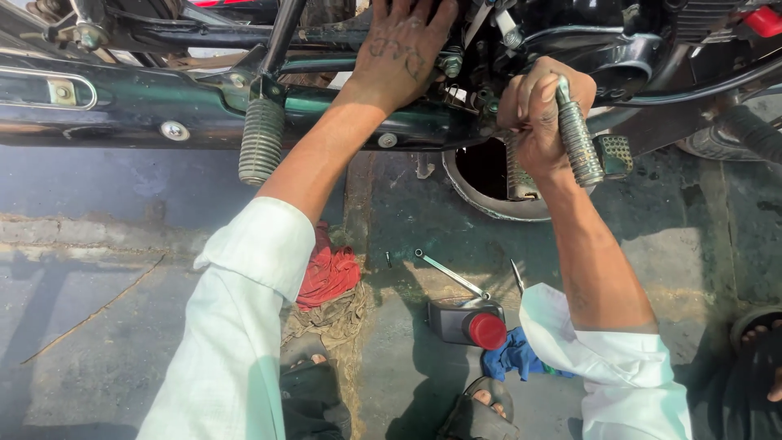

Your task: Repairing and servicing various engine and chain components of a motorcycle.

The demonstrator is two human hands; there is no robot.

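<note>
I look down at the underside of a dark motorcycle (pixel 122 106). My left hand (pixel 399 49) lies flat, fingers spread, against the engine area up top. My right hand (pixel 538 114) is closed around something at the lower engine, beside a ribbed metal lever (pixel 577 143) that runs past its knuckles; what the fingers hold is hidden. Below that hand a round metal pan (pixel 468 191) sits on the ground under the engine. A ribbed rubber footpeg (pixel 261 140) hangs left of my left forearm.
On the stained concrete lie a spanner (pixel 450 275), a dark bottle with a red cap (pixel 468 322), a blue cloth (pixel 513 357) and red and tan rags (pixel 327 281). My sandalled feet (pixel 481 407) are at the bottom. Another person's foot (pixel 762 358) is at the right edge.
</note>
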